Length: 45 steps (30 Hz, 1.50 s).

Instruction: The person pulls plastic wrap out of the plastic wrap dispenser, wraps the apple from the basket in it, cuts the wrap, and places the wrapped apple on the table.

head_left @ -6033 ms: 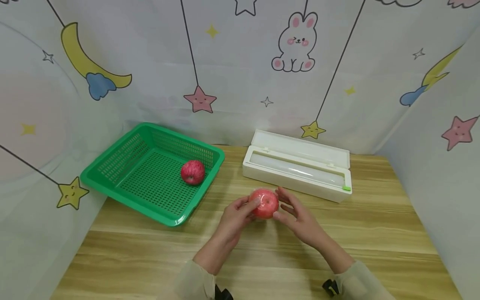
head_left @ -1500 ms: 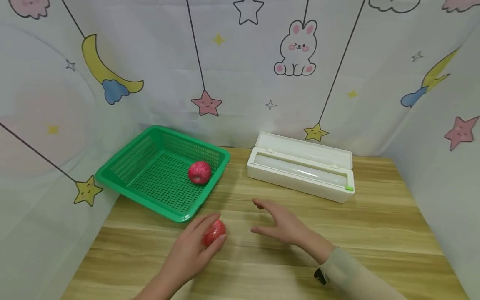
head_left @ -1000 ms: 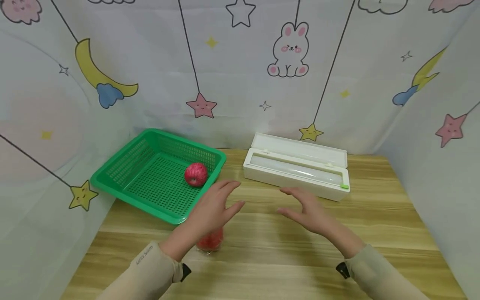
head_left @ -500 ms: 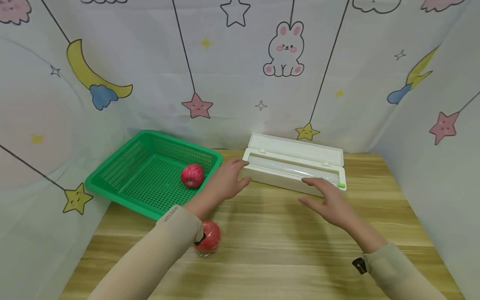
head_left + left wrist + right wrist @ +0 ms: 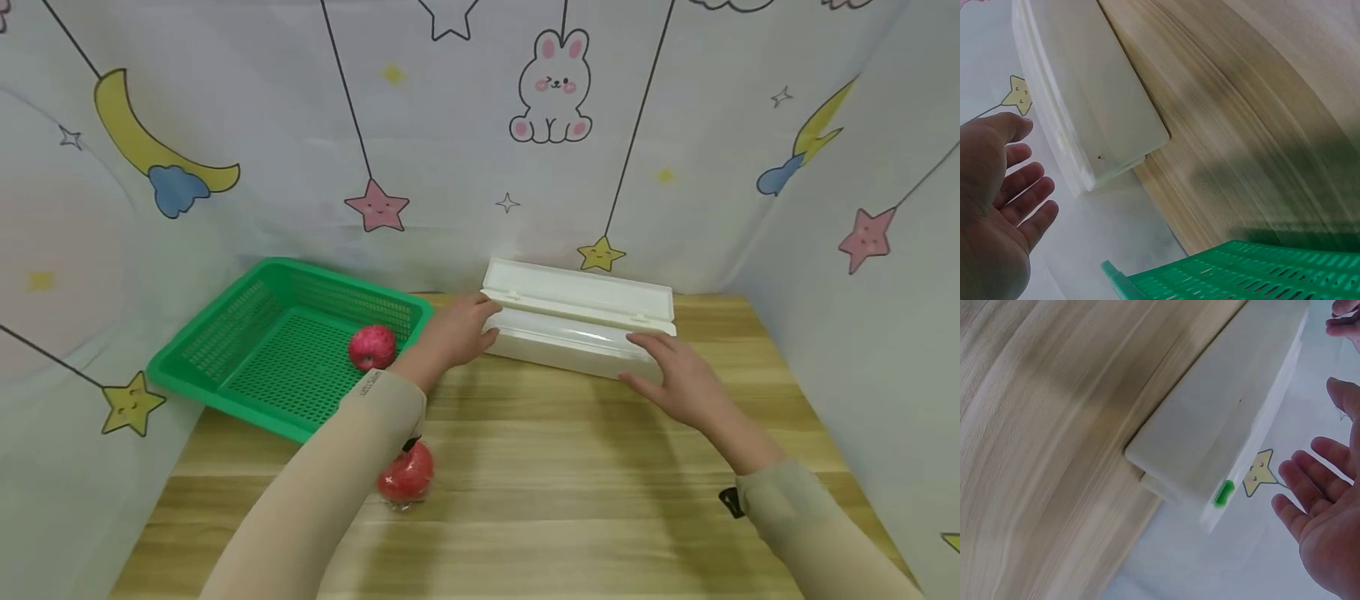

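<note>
A long white cling film box (image 5: 555,352) stands at the back with its lid (image 5: 581,287) raised, showing the film roll (image 5: 573,330) inside. My left hand (image 5: 463,330) is at the box's left end, fingers bent loosely, holding nothing. At the right end my right hand (image 5: 684,385) spreads thumb and fingers beside the box's front corner. Both wrist views show a gap between each hand and the box; a green tab (image 5: 1224,494) shows near its right end. A film-wrapped red apple (image 5: 407,473) sits on the table, partly hidden by my left sleeve.
The green plastic basket (image 5: 217,398) with one red apple (image 5: 372,347) in it stands at the left, close by my left forearm. A cartoon-printed white curtain (image 5: 450,142) closes off the back and sides of the wooden table (image 5: 525,500).
Both hands earlier held the wrapped apple; the left set it down near the basket and let go. Since then both hands have moved forward to the two ends of the box.
</note>
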### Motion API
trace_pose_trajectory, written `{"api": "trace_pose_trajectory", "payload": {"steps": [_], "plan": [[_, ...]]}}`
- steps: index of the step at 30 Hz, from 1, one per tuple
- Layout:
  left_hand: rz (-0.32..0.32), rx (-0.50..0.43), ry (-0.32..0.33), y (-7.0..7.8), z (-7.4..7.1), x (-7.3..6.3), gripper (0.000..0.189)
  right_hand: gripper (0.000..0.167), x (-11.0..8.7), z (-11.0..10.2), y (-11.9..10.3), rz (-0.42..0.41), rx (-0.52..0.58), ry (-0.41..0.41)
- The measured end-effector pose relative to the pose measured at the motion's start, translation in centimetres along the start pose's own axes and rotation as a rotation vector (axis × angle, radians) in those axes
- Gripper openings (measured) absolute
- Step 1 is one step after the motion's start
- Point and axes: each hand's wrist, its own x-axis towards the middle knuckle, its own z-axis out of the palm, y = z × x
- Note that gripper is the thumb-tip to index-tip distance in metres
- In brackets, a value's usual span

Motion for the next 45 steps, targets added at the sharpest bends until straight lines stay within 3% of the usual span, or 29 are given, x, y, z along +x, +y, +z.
{"api": "trace_pose_trajectory", "payload": {"steps": [6,13,27,38,45], "plan": [[0.014,0.055,-0.055,-0.1,0.1,0.9,0.041,0.06,0.6,-0.5,0.9,0.016,-0.026,-0.023],[-0.004,0.081,-0.075,-0.5,1.3,1.5,0.042,0.058,0.6,-0.7,2.0,0.045,-0.046,-0.077],[0.005,0.109,-0.023,-0.7,3.1,3.0,0.037,0.055,1.1,0.2,3.3,0.043,-0.073,-0.105],[0.036,0.125,-0.032,-0.4,3.4,3.1,0.032,0.052,0.9,0.8,3.6,0.042,-0.088,-0.13],[0.085,0.112,0.024,-0.8,3.7,2.9,0.021,0.048,0.6,1.3,3.7,0.019,-0.111,-0.104]]}}
